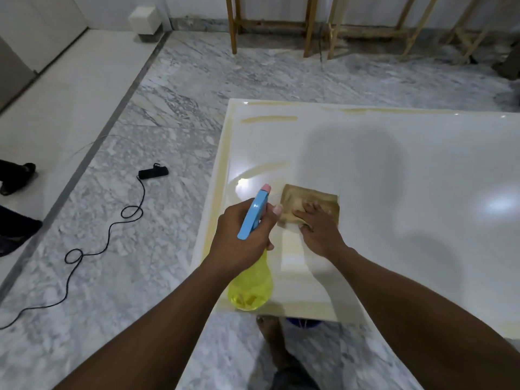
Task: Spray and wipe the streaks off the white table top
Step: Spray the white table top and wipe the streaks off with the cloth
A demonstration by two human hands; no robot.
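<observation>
My left hand (pixel 244 229) grips the neck of a spray bottle (pixel 251 288) with a yellow body, blue trigger head and pink nozzle, held over the near left corner of the white table top (pixel 408 192). The nozzle points away from me. My right hand (pixel 316 225) presses flat on a folded tan cloth (pixel 304 197) lying on the table just right of the nozzle. Yellowish streaks (pixel 268 119) run along the far left edge, beside the cloth and near the front edge.
A black device (pixel 153 172) with a long looping cable lies on the marble floor to the left. Wooden frame legs (pixel 309 26) stand at the far wall. Another person's dark shoes (pixel 17 175) show at the left edge. My bare foot (pixel 271 342) is under the table's front edge.
</observation>
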